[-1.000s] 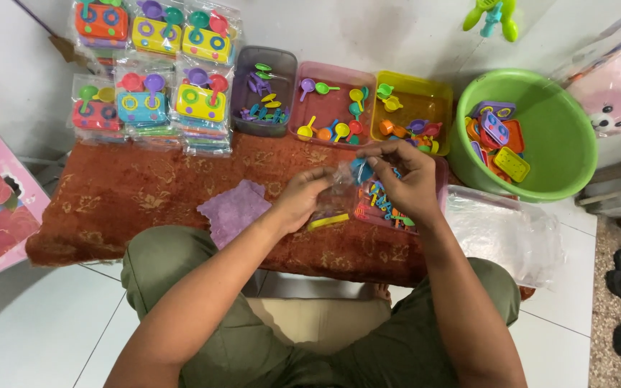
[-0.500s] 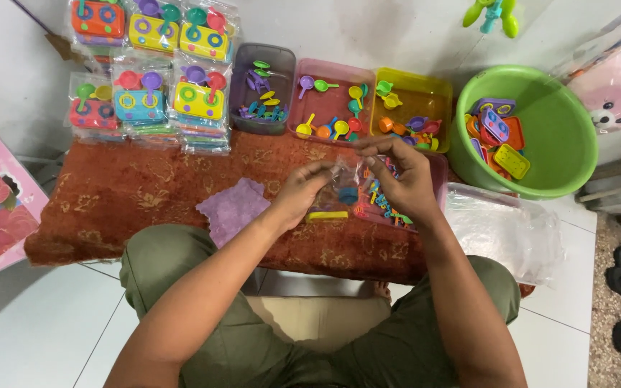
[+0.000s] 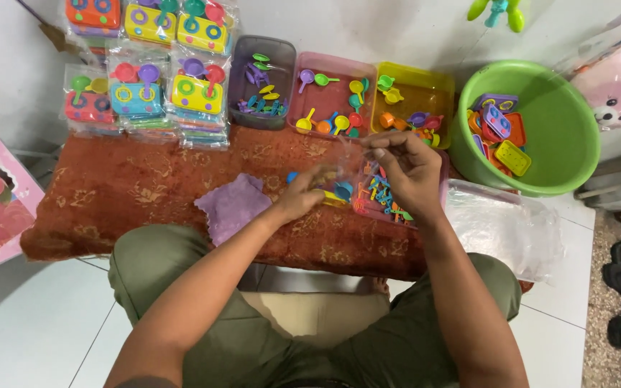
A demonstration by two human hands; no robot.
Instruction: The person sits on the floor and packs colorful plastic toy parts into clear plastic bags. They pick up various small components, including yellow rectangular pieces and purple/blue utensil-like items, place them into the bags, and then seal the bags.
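My left hand (image 3: pixel 305 192) and my right hand (image 3: pixel 409 167) hold a small clear plastic bag (image 3: pixel 346 172) between them, just above a low table draped in a red patterned cloth (image 3: pixel 120 190). Small coloured plastic toy pieces show inside the bag near my left fingers. My right hand pinches the bag's upper edge. Under my right hand sits a pink tray (image 3: pixel 379 205) with several tiny coloured toy utensils. A purple cloth (image 3: pixel 231 206) lies left of my left hand.
Along the table's far edge stand a grey tray (image 3: pixel 261 85), a pink tray (image 3: pixel 332 100) and a yellow tray (image 3: pixel 415 104) of toy spoons and cups. Packed toy stove sets (image 3: pixel 145 72) are stacked at left. A green basin (image 3: pixel 540 126) of toy parts and a pile of clear bags (image 3: pixel 504 226) sit at right.
My hands have moved slightly apart and stretched the clear bag open between them. My right hand has lifted to the bag's top edge.
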